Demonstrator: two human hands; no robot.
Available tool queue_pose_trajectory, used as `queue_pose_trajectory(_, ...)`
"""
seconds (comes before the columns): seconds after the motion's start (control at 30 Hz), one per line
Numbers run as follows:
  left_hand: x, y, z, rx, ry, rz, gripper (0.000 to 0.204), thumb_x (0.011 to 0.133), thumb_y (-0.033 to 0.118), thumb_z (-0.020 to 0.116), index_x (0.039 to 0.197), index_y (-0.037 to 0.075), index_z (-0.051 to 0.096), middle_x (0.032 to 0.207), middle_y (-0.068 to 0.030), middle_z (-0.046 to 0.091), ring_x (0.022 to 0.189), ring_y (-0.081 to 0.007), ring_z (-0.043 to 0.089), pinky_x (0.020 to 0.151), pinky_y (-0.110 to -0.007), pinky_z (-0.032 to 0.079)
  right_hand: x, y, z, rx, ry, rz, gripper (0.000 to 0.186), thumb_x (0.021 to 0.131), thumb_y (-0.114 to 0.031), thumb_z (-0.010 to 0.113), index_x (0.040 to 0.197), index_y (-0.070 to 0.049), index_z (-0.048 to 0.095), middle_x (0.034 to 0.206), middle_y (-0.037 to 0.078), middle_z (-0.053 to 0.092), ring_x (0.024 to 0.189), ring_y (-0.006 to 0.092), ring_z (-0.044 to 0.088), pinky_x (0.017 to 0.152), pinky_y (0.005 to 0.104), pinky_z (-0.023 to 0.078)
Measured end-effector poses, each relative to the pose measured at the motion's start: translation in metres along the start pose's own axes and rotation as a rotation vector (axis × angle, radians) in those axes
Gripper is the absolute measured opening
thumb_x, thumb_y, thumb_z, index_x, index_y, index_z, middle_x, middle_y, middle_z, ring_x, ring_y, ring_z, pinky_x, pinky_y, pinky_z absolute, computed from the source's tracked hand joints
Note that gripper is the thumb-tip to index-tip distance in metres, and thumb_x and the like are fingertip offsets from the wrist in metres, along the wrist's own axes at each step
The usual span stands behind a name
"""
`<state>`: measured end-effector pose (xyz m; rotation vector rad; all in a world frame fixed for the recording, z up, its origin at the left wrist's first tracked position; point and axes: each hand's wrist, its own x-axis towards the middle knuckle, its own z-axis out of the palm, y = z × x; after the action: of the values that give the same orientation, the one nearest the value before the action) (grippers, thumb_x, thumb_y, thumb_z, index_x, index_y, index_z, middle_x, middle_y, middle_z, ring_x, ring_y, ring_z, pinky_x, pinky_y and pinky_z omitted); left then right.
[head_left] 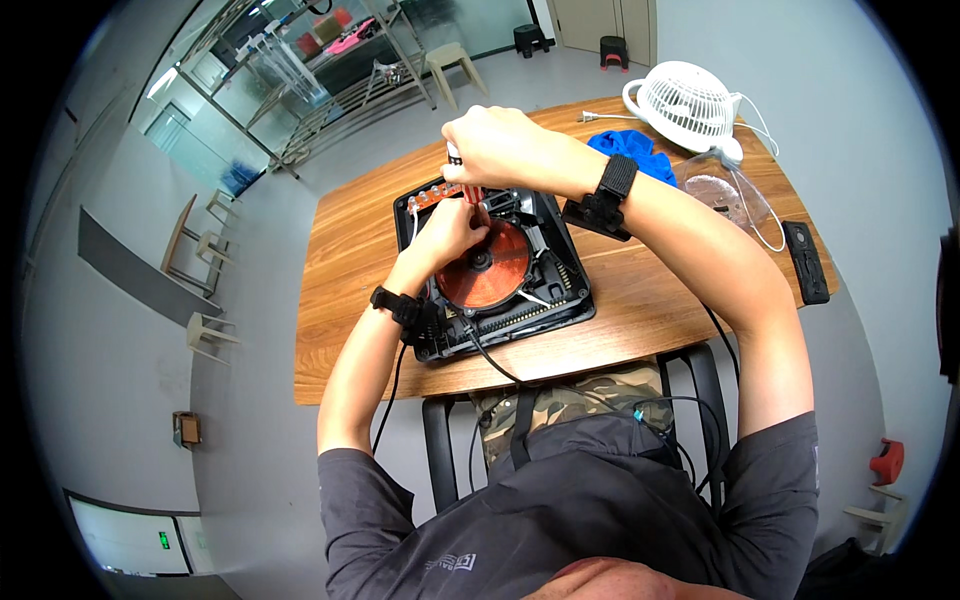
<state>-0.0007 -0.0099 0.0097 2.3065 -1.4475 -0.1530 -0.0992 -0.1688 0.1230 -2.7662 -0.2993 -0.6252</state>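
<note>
An opened induction cooker [575, 300] with a black casing lies on the wooden table, its round copper coil [500, 275] facing up. My right hand [497, 148] is closed around the handle of a screwdriver [472, 193], which stands nearly upright over the far part of the casing. Low on the screwdriver, my left hand [452, 238] has its fingers pinched together beside the coil's far edge. The screwdriver's tip is hidden by those fingers. Behind my left hand is an orange-brown circuit strip [433, 193] with several small round parts.
A white fan [688, 105] lies at the table's far right, near a blue cloth [640, 152] and a clear plastic bag [722, 190]. A black control panel [806, 262] rests on the right edge. Black cables run from my wrists past the table's near edge.
</note>
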Motion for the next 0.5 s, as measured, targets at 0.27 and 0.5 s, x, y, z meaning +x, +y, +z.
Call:
queue_pose_trajectory(0.27,-0.0018,-0.0006,0.0003,0.027,-0.008,0.002,0.012,0.077,0.006,0.071,0.086,-0.002,0.071,0.081,-0.0186,0.071,0.078,-0.0298,0.072,0.074,-0.038,0.056,-0.0037,-0.0023,-0.0035,0.008,-0.015,0.023,0.031,0.08,-0.027,0.069,0.091,0.002,0.072,0.083,0.023,0.071,0.082,0.0386,0.071,0.076,0.044,0.059)
queue_pose_trajectory(0.5,-0.0029,0.0013,0.0016,0.036,0.01,-0.029,0.012,0.078,0.007,0.071,0.086,-0.002,0.072,0.082,-0.0191,0.072,0.079,-0.03,0.072,0.076,-0.038,0.056,-0.0045,0.0021,0.0003,0.014,-0.008,-0.037,0.041,0.086,-0.036,0.07,0.093,0.004,0.067,0.078,0.024,0.069,0.077,0.0402,0.07,0.072,0.0461,0.057)
